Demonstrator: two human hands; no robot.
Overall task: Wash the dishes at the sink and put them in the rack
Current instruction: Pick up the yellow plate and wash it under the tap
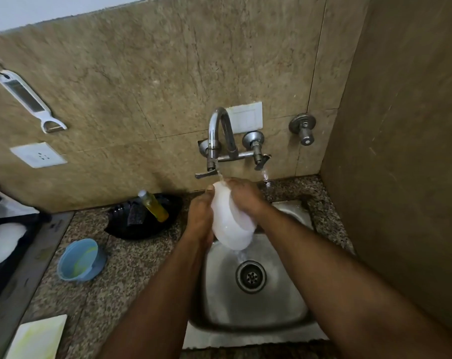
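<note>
White bowl (231,224); blue cup (81,259); poss. yellow btl (155,204).

Two hands, the left hand (200,216) and the right hand (245,196), are at centre frame with one white bowl (230,224). One tap spout (218,133) carries two lever handles, with one separate wall valve (303,128) at upper right. One sink (292,301), one drain (251,275). At left: one blue cup (81,259), one soap bottle (153,206), one black dish (142,226), one peeler (30,99), and perhaps one white plate (2,242) in the rack (2,275).
</note>
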